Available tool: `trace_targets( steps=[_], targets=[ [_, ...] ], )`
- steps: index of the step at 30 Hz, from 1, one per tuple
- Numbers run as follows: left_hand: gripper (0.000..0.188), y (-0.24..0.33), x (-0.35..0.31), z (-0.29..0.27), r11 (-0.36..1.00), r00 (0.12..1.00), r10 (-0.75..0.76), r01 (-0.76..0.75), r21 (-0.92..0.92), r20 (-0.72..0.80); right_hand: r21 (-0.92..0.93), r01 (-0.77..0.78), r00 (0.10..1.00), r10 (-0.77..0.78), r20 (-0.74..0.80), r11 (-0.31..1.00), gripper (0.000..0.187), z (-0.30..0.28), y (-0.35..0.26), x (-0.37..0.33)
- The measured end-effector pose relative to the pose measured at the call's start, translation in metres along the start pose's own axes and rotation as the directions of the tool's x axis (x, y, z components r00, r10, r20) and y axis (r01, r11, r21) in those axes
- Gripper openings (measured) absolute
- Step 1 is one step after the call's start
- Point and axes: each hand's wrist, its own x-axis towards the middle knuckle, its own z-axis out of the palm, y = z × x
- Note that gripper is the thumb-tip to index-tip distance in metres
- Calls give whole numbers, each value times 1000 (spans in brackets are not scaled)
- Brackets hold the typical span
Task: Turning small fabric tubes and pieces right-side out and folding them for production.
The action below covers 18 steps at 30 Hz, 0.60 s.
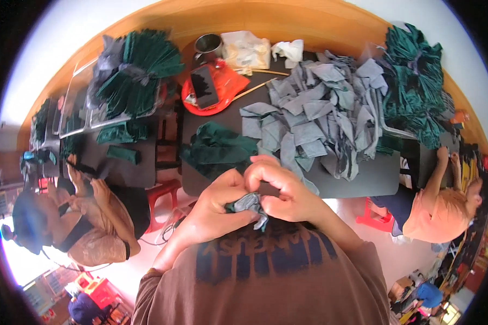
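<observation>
Close to my chest, both hands work on one crumpled grey-and-green fabric piece [248,203]. My left hand [216,208] pinches it between thumb and fingers from the left. On the other side my right hand [281,187] is curled, its thumb and fingertips closed on the cloth's right edge. Part of the cloth is hidden behind my fingers. Just beyond my hands, dark green fabric [219,142] lies folded loosely on the black table [352,187]. A big heap of grey fabric pieces [314,103] spreads to its right.
A red plate [206,112] holds a phone [204,86]; a metal cup [207,46], a tissue pack [245,50] and wooden sticks [252,89] are near it. Green fabric bundles [141,65] stand left, others [415,59] right. People sit at both sides, near red stools [162,203].
</observation>
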Motion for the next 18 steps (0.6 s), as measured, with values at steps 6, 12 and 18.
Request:
trace_targets(
  steps=[6, 12, 18],
  targets=[
    [14, -8, -1, -2, 963, 985, -122, 147, -225, 121, 56, -57, 997, 60, -45, 997, 13, 6, 1, -8],
    [13, -13, 0, 2, 920, 988, -142, 157, -360, 65, 86, 0, 992, 11, -126, 996, 11, 7, 1, -9],
    [14, -14, 5, 12, 936, 994, -96, 70, -345, -58, 46, 84, 984, -76, -163, 995, 13, 4, 6, -11]
  ],
)
